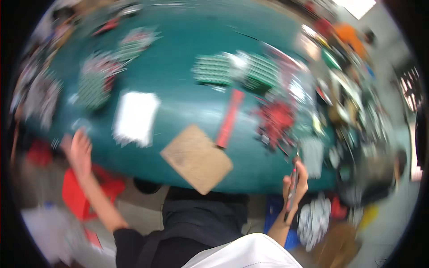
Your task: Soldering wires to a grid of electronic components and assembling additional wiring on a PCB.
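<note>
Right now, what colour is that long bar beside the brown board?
The long bar is red; it shows best in the head view.

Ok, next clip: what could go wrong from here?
The near corner of the tan board reaches the front edge of the green table, so a brush from the body might knock it off. The slim red-and-dark tool in the right hand has its upper end near the loose red pile, so it could snag or scatter pieces. The left hand is far off to the side, so it might be slow to steady either.
</note>
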A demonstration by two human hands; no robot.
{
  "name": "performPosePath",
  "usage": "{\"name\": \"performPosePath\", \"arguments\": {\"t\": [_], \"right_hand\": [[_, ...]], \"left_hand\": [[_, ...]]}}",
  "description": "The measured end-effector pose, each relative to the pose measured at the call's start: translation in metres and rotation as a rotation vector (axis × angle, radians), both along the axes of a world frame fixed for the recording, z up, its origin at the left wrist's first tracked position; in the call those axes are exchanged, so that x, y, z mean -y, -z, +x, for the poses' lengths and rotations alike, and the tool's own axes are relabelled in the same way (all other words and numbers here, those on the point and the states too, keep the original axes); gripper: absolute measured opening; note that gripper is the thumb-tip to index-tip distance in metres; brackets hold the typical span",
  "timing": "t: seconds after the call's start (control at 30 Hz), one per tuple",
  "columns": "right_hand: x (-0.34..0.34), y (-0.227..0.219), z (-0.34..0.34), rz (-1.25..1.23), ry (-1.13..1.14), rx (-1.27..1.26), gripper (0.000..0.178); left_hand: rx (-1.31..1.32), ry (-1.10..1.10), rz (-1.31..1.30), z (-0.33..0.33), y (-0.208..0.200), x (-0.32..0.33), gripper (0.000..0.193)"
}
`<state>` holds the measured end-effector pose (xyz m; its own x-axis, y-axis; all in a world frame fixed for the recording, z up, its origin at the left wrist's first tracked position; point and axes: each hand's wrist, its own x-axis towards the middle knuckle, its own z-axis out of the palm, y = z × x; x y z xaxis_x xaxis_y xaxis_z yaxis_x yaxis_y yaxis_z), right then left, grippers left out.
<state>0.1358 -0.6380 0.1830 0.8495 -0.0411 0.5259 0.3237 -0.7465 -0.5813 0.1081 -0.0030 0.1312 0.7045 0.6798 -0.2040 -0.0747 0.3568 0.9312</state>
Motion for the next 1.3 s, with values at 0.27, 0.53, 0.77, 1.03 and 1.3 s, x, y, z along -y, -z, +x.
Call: {"name": "performPosePath", "arguments": {"t": [0.27, 0.53, 0.77, 1.03, 1.3], "right_hand": [[0.132, 0.034, -0.013, 0.766, 0.535, 0.31, 0.035], [0.163, 0.074, 0.081, -0.081, 0.431, 0.435, 0.027], [0.03, 0.095, 0.256, 0.528, -0.359, 0.389, 0.026], [0.094, 0.091, 0.221, 0.866, -0.515, 0.245, 0.026], [0.161, 0.067, 0.153, 1.184, -0.551, 0.041, 0.028]], "left_hand": [[0.535, 0.471, -0.556, -0.075, 0.003, 0.055, 0.024], [0.364, -0.112, -0.381, -0.088, 0.009, 0.07, 0.012], [-0.142, -0.551, 0.764, -0.091, 0.004, 0.114, 0.014], [-0.097, -0.553, 0.47, -0.103, 0.03, 0.104, 0.007], [-0.405, -0.541, 0.843, -0.092, 0.032, 0.108, 0.014]]}}
